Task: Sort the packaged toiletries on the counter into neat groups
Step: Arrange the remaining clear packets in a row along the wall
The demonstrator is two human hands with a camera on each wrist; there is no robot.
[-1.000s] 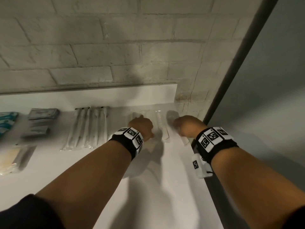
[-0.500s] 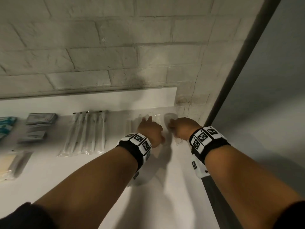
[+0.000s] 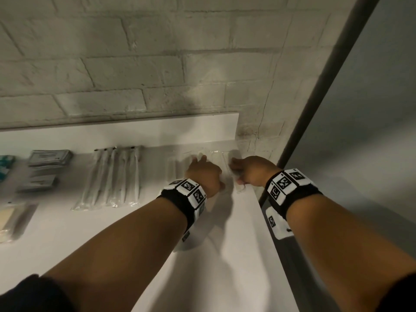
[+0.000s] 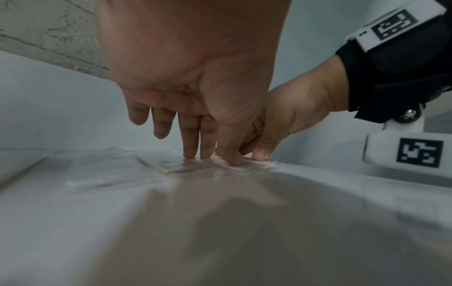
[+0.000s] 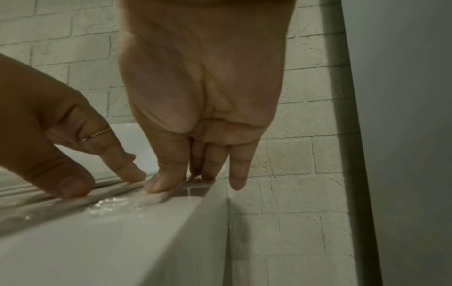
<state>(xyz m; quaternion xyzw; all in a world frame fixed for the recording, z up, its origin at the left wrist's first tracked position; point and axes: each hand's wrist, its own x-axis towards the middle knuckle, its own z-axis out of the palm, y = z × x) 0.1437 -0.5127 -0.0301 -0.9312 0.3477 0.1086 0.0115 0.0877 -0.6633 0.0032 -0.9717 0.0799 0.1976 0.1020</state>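
Several clear-wrapped white stick packets [image 3: 216, 154] lie side by side at the back right corner of the white counter [image 3: 225, 255]. My left hand [image 3: 202, 167] rests on them with straight fingers; the left wrist view shows its fingertips [image 4: 193, 152] pressing the crinkled wrappers [image 4: 171, 166]. My right hand [image 3: 238, 174] is just to the right at the counter's edge. Its thumb [image 5: 159, 183] and straight fingers press the outermost packet [image 5: 151, 201], and its little finger hangs past the edge. Neither hand grips anything.
A row of wrapped toothbrushes [image 3: 112, 176] lies left of the hands. Farther left are grey sachets [image 3: 49, 157], teal packets [image 3: 5, 167] and a beige packet [image 3: 11, 219]. A brick wall [image 3: 157, 75] stands behind, and the counter drops off at the right edge [image 3: 265, 221].
My left hand has shifted right, so the two hands now sit closer together over the clear packets. Over the last half second they have barely moved.
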